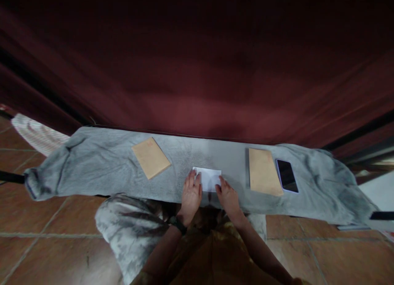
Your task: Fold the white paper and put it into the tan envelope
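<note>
A small white folded paper point(208, 177) lies on the grey cloth-covered table point(101, 162) right in front of me. My left hand point(191, 195) rests flat on the paper's left edge, fingers stretched out. My right hand point(228, 196) lies on the paper's lower right corner, fingers extended and pressing down. A dark band sits on my left wrist.
A tan envelope point(150, 157) lies to the left on the cloth. Another tan envelope point(264, 171) lies to the right, with a dark phone point(287, 175) beside it. A maroon curtain point(197, 71) hangs behind the table. Brown floor tiles point(46, 244) surround my lap.
</note>
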A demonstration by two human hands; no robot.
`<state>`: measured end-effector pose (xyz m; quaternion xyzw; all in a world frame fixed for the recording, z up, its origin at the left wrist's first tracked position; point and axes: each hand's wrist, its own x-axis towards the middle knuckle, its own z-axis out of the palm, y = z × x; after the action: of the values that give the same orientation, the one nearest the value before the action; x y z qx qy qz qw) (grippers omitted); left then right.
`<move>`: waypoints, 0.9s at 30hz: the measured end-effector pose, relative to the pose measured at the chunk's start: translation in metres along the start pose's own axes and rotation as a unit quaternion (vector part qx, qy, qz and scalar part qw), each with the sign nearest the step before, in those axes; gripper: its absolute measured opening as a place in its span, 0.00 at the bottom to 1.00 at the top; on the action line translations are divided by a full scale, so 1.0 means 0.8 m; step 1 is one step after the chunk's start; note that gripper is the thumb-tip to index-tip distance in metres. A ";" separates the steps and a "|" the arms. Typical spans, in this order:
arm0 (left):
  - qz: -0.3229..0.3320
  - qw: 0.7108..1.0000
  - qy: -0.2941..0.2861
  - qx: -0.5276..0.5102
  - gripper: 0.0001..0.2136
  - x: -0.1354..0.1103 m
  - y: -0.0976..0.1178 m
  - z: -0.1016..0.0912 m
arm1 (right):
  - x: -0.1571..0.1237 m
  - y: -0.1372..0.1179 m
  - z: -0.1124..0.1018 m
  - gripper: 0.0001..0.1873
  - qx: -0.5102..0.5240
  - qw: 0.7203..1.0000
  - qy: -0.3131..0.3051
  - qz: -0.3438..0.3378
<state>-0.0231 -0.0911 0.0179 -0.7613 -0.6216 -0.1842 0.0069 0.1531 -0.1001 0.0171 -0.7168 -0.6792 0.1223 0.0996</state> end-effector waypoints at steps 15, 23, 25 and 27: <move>0.052 0.995 -0.083 -0.002 0.25 0.000 0.026 0.031 | 0.003 0.008 -0.003 0.22 -0.001 1.000 -0.005 -0.017; 0.093 0.993 -0.078 -0.001 0.29 -0.002 0.024 0.032 | -0.001 -0.020 0.019 0.25 0.072 0.985 0.085 -0.136; 0.105 0.991 -0.080 0.004 0.29 -0.002 0.021 0.032 | -0.004 -0.025 0.027 0.27 0.057 0.984 0.080 -0.152; 0.099 0.992 -0.082 0.008 0.28 -0.001 0.018 0.032 | -0.008 -0.024 0.033 0.27 0.029 0.985 0.080 -0.153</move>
<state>-0.0024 -0.0892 -0.0032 -0.8317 -0.5429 -0.1148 -0.0193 0.1265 -0.1057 -0.0016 -0.6088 -0.7667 0.0679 0.1921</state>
